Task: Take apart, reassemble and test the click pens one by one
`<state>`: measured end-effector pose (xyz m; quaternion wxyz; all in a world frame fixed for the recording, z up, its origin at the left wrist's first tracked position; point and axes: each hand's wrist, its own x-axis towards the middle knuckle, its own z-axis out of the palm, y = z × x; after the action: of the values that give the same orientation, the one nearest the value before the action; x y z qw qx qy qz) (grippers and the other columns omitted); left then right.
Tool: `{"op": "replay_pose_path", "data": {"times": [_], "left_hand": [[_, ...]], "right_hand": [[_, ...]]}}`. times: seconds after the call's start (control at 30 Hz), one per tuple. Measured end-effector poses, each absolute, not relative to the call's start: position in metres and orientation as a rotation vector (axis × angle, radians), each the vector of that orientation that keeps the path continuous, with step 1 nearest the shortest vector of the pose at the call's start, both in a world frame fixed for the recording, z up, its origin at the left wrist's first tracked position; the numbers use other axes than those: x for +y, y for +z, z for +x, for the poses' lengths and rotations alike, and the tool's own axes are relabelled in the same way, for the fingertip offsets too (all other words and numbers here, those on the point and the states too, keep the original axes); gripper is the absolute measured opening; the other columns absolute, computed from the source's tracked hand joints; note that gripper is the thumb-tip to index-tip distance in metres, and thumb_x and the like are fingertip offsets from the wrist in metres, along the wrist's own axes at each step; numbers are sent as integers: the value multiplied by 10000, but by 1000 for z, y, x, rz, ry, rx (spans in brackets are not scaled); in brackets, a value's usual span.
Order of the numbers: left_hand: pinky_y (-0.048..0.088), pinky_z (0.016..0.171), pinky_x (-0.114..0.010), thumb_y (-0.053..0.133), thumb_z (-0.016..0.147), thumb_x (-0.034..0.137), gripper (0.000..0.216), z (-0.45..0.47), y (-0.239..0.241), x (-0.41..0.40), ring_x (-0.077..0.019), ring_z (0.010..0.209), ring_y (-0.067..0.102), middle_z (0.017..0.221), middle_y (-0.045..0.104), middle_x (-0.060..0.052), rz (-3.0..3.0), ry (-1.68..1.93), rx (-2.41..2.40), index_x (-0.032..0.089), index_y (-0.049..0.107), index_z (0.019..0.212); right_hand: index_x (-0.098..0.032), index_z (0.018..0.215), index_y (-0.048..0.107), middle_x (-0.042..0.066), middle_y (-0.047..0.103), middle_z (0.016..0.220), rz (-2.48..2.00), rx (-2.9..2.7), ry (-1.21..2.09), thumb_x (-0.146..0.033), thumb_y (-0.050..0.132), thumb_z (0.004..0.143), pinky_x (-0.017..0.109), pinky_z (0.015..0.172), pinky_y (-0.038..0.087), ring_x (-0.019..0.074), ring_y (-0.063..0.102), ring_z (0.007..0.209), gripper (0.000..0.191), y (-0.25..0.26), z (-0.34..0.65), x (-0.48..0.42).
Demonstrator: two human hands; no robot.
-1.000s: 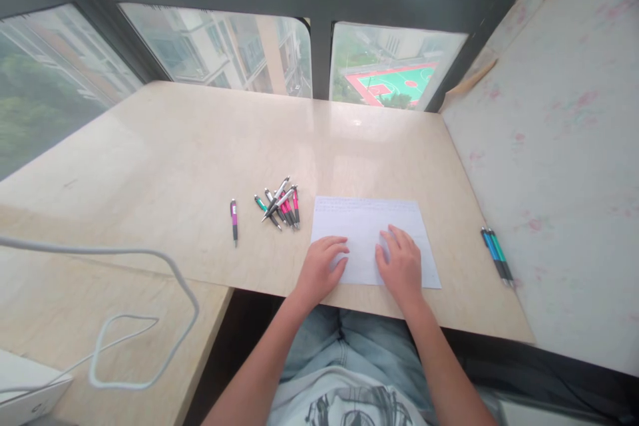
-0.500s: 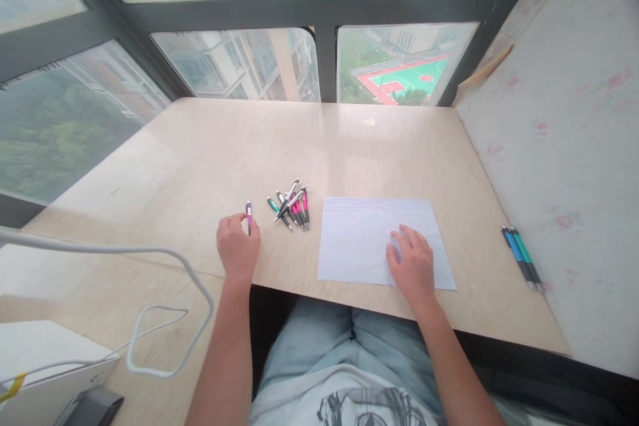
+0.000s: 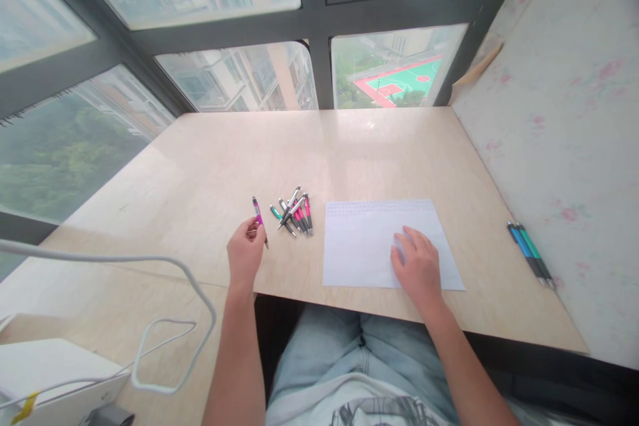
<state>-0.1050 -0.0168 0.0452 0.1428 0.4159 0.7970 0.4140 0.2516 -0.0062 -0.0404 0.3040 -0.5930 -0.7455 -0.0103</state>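
Observation:
A purple pen point(image 3: 257, 211) is pinched between the thumb and fingers of my left hand point(image 3: 244, 251), its dark tip slanting down toward the tabletop. I cannot tell whether the tip touches the wood. Just right of that hand lies a loose pile of pens point(image 3: 294, 213), several of them pink, silver-white and green with black grips. My right hand point(image 3: 417, 266) rests on the lower right of a white sheet of paper point(image 3: 357, 249), fingers spread and relaxed. Lines of small writing run along the sheet's top edge.
Blue and green pens point(image 3: 530, 253) lie side by side at the right, near the flowered wall point(image 3: 564, 166). A white cable point(image 3: 200, 293) loops over the left side, above a white box point(image 3: 54, 366). Windows point(image 3: 399, 66) border the wooden table's point(image 3: 379, 153) far edge.
The purple pen has turned in my left hand, from nearly upright to leaning, and more of it shows. My right hand stays on the paper. The whole view has shifted slightly.

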Motion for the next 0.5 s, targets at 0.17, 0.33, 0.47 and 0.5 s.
{"op": "replay_pose_path", "data": {"times": [0.17, 0.33, 0.47, 0.5], "left_hand": [[502, 634, -250, 708, 765, 340, 396, -32, 38, -16, -148, 760, 654, 961, 692, -57, 869, 1564, 1478, 182, 637, 1122], [484, 601, -202, 762, 742, 282, 308, 41, 30, -16, -147, 795, 689, 887, 650, -12, 640, 1482, 1067, 215, 605, 998], [523, 694, -230, 775, 737, 271, 324, 73, 26, -21, -195, 960, 695, 1006, 649, -13, 607, 1364, 942, 232, 571, 986], [534, 724, -241, 779, 732, 264, 326, 76, 26, -22, -199, 991, 686, 1011, 649, -11, 593, 1350, 918, 233, 565, 975]], "right_hand": [[-151, 1103, 661, 178, 610, 1255, -1596, -1921, 1, -256, 501, 900, 529, 971, 435, 317, 517, 1181, 279, -37, 251, -7], [-181, 1106, 650, 136, 666, 1144, -1413, -1760, 148, -253, 485, 928, 469, 955, 484, 262, 584, 1104, 254, -19, 248, -13], [-202, 1095, 633, 100, 689, 1022, -1301, -1549, 573, -324, 453, 959, 375, 778, 549, 217, 654, 892, 256, -1, 230, -25], [-200, 1067, 636, 80, 693, 943, -1276, -1475, 715, -346, 450, 965, 347, 724, 548, 200, 657, 813, 257, 2, 225, -27]]}}
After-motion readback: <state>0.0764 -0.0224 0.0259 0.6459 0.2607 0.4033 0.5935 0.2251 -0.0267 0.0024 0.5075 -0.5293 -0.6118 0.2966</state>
